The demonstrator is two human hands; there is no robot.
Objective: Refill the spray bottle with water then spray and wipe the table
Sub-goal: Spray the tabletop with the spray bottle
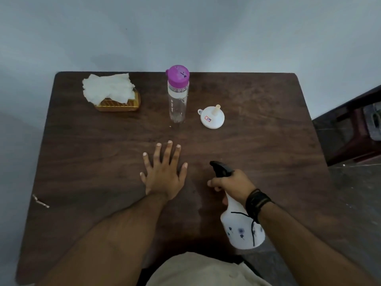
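The spraying step looks to be in hand: the right hand [231,183] grips the white spray bottle [242,226] by its neck at about five o'clock, black nozzle aimed toward eleven, while the left hand [162,172] lies flat, fingers spread, on the surface [268,131]. Next comes wiping, I judge, which calls for the left hand to reach the tissues [108,87] at eleven o'clock.

Left hand [162,174] flat, palm down, fingers spread, forearm extended. Right hand [233,183] curled in a grip, banded wrist, forearm angled inward.
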